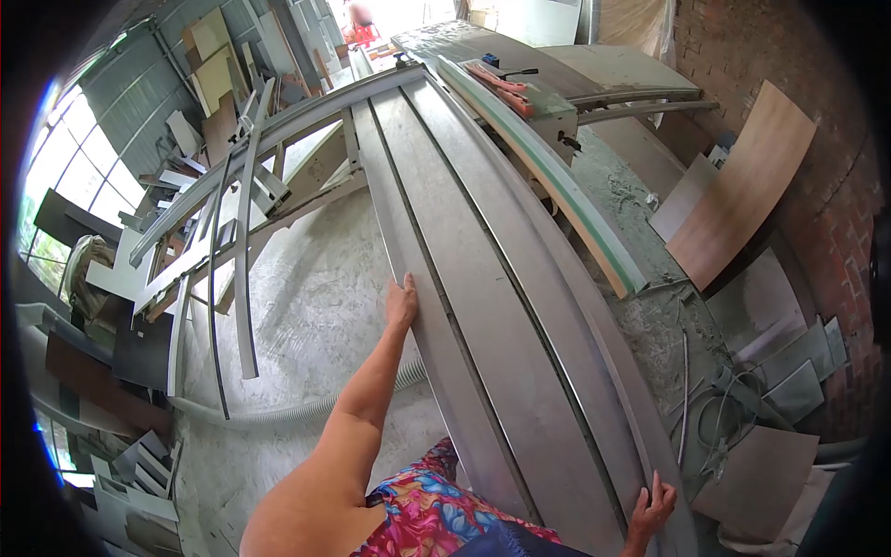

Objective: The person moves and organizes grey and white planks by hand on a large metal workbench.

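Note:
A long grey metal sliding table with two dark lengthwise slots stretches away in front of me. My left hand grips its left edge about midway along, thumb uppermost and the other fingers mostly hidden. Near the close end, my right hand rests at the right side of the table, its fingers stretched and apart, holding nothing. Along the table's far right side runs a rail with a green stripe.
Left of the table stands a metal frame with long bars. A ribbed hose crosses the floor. Red-handled tools lie on the machine at the back. A curved wooden panel leans at the brick wall, above board offcuts and cables.

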A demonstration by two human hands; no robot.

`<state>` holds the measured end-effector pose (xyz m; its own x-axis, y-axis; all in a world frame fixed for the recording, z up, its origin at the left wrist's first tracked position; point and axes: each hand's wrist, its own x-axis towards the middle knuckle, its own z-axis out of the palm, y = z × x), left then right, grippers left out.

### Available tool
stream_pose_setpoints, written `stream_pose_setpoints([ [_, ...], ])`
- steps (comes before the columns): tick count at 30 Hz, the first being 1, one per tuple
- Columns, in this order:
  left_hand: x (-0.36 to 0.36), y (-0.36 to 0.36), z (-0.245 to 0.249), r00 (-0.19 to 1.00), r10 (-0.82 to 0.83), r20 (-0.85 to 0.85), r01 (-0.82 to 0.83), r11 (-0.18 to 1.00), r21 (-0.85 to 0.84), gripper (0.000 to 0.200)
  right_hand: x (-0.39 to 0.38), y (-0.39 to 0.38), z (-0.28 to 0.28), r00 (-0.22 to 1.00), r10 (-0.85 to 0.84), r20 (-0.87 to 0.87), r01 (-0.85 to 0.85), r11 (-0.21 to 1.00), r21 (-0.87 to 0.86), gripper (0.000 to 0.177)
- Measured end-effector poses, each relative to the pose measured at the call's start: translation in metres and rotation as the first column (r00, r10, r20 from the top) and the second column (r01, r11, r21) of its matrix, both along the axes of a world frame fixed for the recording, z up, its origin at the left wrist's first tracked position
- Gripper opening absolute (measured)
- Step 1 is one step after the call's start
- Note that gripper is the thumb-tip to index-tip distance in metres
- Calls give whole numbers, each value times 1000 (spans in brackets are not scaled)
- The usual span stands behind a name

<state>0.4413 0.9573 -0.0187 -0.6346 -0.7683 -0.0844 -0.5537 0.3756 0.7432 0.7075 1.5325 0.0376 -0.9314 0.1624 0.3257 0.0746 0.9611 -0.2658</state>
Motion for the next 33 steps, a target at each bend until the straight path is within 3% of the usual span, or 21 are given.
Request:
stream_pose_setpoints([
  [2,-3,1,-11,1000,19,-12,-19,1000,23,67,9,13,-6,998,20,52,-19,1000,-11,32],
  [10,2,17,14,993,103,62,-101,994,-28,64,-39,-15,-3,995,72,-64,-73,997,-10,29],
  [19,6,19,17,992,97,77,-100,995,31,65,-134,-82,4,990,84,-110,-79,996,45,33],
  [25,6,16,7,998,62,0,-62,998,12,65,-199,-122,4,993,71,-93,-66,996,57,34],
  [33,7,17,9,998,59,-4,-59,994,89,66,-246,-153,3,995,52,-81,-45,996,79,34],
])
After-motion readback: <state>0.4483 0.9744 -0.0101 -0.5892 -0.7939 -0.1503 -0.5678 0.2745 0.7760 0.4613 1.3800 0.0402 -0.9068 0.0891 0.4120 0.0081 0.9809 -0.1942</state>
